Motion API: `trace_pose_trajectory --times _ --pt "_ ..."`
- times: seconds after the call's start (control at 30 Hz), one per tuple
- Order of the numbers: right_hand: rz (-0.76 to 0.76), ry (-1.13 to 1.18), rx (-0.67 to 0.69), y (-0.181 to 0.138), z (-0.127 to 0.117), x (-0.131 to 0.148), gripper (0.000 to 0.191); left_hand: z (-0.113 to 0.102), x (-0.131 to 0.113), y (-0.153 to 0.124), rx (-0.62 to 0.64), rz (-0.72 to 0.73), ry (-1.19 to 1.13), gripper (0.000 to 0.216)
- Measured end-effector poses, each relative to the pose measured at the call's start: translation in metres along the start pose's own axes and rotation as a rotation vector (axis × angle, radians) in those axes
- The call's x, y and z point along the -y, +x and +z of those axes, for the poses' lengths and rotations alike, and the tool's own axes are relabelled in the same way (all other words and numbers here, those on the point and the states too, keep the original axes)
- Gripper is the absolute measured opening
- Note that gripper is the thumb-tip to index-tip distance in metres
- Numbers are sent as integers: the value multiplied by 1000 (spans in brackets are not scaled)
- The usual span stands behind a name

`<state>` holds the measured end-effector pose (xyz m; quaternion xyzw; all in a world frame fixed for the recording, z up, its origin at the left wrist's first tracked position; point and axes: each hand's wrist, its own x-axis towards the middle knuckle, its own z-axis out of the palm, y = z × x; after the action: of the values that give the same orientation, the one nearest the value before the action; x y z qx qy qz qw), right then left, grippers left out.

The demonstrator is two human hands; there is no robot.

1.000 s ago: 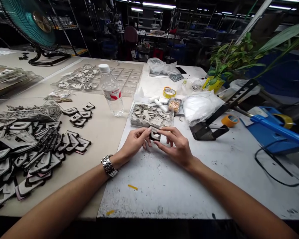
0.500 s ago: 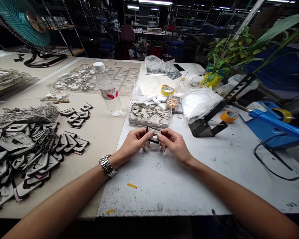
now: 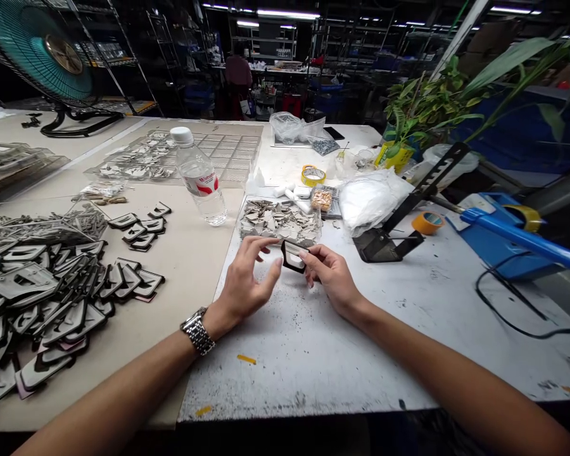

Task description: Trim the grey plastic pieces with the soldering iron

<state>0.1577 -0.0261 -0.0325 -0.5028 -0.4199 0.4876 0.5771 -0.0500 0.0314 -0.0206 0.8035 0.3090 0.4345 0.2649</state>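
your right hand (image 3: 330, 275) pinches the small black-rimmed piece (image 3: 293, 255) by its 4 o'clock end, just above the table (image 3: 313, 342), its long axis running 10 to 4 o'clock. your left hand (image 3: 247, 278) is empty, fingers spread wide, just beside the piece at 9 o'clock; the scrap tray (image 3: 275, 221) lies at 12 o'clock.

Beyond the right grip (image 3: 332, 278) and to its left, a clear water bottle (image 3: 200, 183) stands upright on the bench (image 3: 313, 354). A clear compartment tray (image 3: 228, 149) lies farther behind it, and a teal fan (image 3: 33, 50) stands at the far left. Straight beyond the grip lies a yellow tape roll (image 3: 312, 175). To the grip's right, a crumpled white plastic bag (image 3: 370, 196) sits just beside a black slotted stand (image 3: 389, 240). Farther right are an orange tape roll (image 3: 426, 222), a blue tool (image 3: 503, 234) and a loose black cable (image 3: 498, 310). A potted plant (image 3: 427, 107) stands behind the bag.
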Motion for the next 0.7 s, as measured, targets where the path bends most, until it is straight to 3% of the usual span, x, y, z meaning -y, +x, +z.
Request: trace_pose_trajectory --times 0.07,0.13,0.37,0.5,0.7 --pt "2 7 9 0 0 0 43 -1 -2 -3 33 217 186 46" --pt "-16 -6 26 0 1 0 42 1 -2 -6 85 347 337 55" --pt "-30 -65 80 -3 1 2 45 6 -1 -10 104 533 593 52" --pt "-56 -93 102 -3 2 1 44 4 -1 -12 121 533 600 46" --pt "-90 -166 148 -10 2 0 44 4 6 -17 93 302 422 33"
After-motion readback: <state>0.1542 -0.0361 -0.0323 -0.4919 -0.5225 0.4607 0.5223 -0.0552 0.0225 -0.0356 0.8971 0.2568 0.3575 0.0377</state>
